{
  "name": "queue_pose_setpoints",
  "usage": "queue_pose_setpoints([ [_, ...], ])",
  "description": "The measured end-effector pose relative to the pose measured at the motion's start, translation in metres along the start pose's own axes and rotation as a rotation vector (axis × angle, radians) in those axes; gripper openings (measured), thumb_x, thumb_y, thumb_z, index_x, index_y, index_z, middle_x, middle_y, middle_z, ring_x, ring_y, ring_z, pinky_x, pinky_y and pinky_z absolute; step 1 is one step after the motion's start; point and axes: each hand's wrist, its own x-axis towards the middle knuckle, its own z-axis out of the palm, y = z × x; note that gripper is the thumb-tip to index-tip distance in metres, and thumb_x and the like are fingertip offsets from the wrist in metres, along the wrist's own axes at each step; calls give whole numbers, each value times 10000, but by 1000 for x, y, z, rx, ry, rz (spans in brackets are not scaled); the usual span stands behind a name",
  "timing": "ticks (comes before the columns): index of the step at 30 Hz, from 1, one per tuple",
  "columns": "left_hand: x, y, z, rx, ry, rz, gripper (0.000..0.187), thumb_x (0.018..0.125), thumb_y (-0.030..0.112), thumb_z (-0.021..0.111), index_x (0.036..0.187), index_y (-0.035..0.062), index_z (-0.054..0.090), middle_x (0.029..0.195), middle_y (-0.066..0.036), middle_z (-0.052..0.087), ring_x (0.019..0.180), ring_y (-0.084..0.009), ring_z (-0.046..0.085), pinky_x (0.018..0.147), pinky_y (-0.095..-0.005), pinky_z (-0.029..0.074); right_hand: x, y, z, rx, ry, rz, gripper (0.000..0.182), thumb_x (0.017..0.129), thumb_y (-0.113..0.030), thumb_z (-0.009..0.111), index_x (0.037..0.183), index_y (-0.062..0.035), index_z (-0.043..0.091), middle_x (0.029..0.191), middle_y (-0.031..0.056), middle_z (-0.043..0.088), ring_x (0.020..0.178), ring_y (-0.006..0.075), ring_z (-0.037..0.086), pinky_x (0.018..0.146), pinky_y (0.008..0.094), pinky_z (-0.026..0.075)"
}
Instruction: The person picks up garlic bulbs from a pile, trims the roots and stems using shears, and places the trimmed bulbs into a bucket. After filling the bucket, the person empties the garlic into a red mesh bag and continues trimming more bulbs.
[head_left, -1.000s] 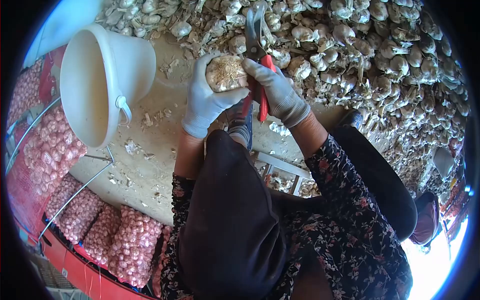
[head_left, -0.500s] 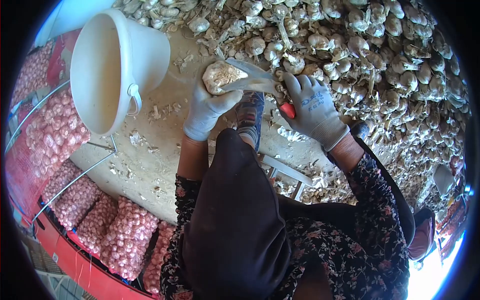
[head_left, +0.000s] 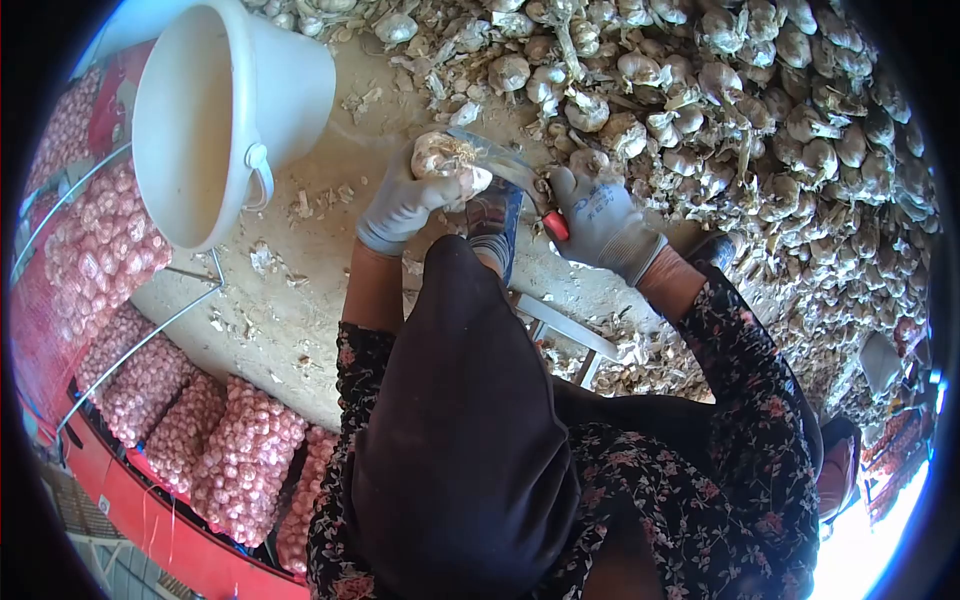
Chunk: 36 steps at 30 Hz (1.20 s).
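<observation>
My left hand (head_left: 405, 200), in a grey glove, is closed around a garlic bulb (head_left: 440, 158) whose root side shows. My right hand (head_left: 600, 215), gloved too, grips shears with a red handle (head_left: 556, 225). The metal blades (head_left: 500, 165) reach left to the bulb, with one blade along its upper right side. Whether they touch the bulb cannot be made out.
A white bucket (head_left: 285, 95) stands tilted in view at the upper left. A large heap of garlic (head_left: 720, 85) covers the upper right. Net sacks of garlic (head_left: 245, 465) line the lower left. A metal bar (head_left: 565, 325) lies beyond my knee.
My right hand and the shears have shifted slightly left and down. In my left hand the bulb has turned, showing its roots differently. The whole view has shifted a little.
</observation>
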Motion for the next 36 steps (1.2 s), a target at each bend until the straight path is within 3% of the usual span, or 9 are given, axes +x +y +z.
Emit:
queue_pose_setpoints([
  [5, -9, -21, -5, -405, -288, 80, 513, 797, 239, 696, 1208, 19, 480, 1101, -112, 590, 976, -213, 601, 788, -327, 524, -10, -11, 23, 252, -116, 224, 275, 826, -239, 582, 903, -17, 440, 747, 238, 599, 744, 418, 614, 671, 475, 496],
  [11, -56, 82, -19, 0, 668, 618, 420, 823, 188, 584, 1165, -32, 482, 1053, -128, 565, 859, -192, 589, 734, -321, 515, -35, 4, 42, 425, -34, 500, 261, 847, -229, 532, 942, -4, 440, 783, 277, 589, 778, 466, 579, 707, 528, 450],
  [15, -61, 152, -59, 603, 1016, 556, 435, 818, 236, 613, 1151, -23, 510, 1013, -124, 569, 867, -204, 577, 746, -341, 492, -32, 13, 48, 444, 41, 509, 257, 836, -220, 555, 909, 4, 454, 735, 282, 573, 756, 484, 562, 645, 530, 436],
  [17, -38, 147, -59, 1856, 1573, 554, 482, 823, 290, 626, 1160, -40, 531, 1025, -117, 588, 893, -186, 573, 691, -259, 468, -30, 14, 47, 463, 43, 538, 250, 834, -213, 555, 911, 3, 455, 744, 278, 576, 760, 485, 563, 642, 525, 442],
  [20, 11, 112, -27, 1060, 939, 528, 501, 807, 319, 680, 1185, 22, 539, 1023, -122, 608, 910, -256, 597, 788, -381, 478, -27, 16, 54, 431, -17, 517, 288, 851, -247, 520, 950, 4, 418, 775, 309, 583, 764, 501, 565, 708, 554, 437],
  [22, 68, 95, -30, 1284, 713, 352, 534, 810, 380, 652, 1184, 19, 531, 1089, -184, 612, 984, -325, 597, 867, -410, 463, -23, 12, 48, 447, -25, 517, 288, 850, -246, 523, 947, 5, 417, 771, 308, 582, 764, 499, 565, 707, 553, 436],
  [26, 166, 30, -92, 1028, 632, -99, 687, 684, 360, 749, 1180, -33, 482, 1103, -282, 573, 1024, -396, 571, 888, -434, 455, -21, 3, 49, 470, -34, 535, 275, 840, -225, 547, 945, 2, 432, 736, 284, 579, 751, 484, 569, 676, 539, 439],
  [31, 154, 0, -81, 1028, 599, 107, 649, 659, 261, 774, 1167, -29, 492, 1074, -224, 594, 976, -314, 601, 872, -389, 471, -1, 0, 32, 403, 29, 477, 304, 841, -235, 545, 982, 2, 417, 799, 280, 585, 793, 455, 587, 710, 527, 453],
  [36, 83, 22, -23, 416, 400, 237, 607, 663, 56, 741, 1207, -13, 479, 1005, -58, 594, 879, -133, 586, 787, -268, 498, 28, -6, 3, 142, 123, 436, 462, 792, -223, 610, 1154, -4, 422, 1014, 265, 552, 896, 422, 563, 763, 488, 453],
])
